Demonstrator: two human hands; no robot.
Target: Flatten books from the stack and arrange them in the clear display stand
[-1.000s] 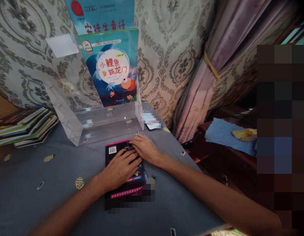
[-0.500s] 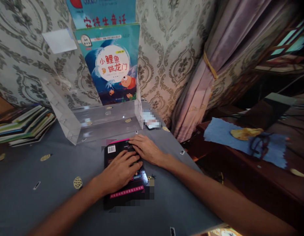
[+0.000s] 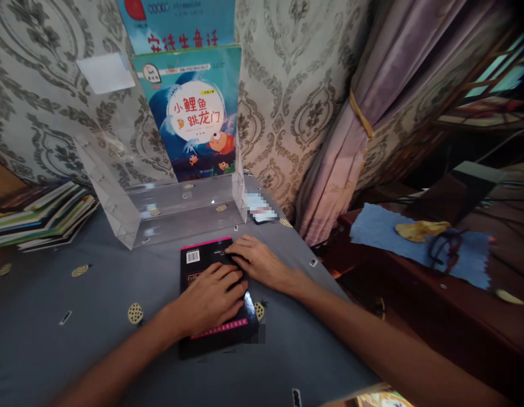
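A black book with pink strips and a white barcode lies flat on the grey table cover. My left hand rests across the middle of its cover, palm down with the fingers stretched out. At the book's upper right edge lies my right hand, its fingers extended over the cover and its fingertips close to the left hand's. Neither hand grips the book. The hands hide the middle of the cover.
Behind stands a clear acrylic rack holding a blue children's book with a fish, another book above it. A phone lies right of the rack, stacked books left. A blue cloth with glasses lies farther right.
My right hand has slid slightly down and right along the book's edge, showing more of the top pink strip. My left hand stays nearly in place, shifted slightly.
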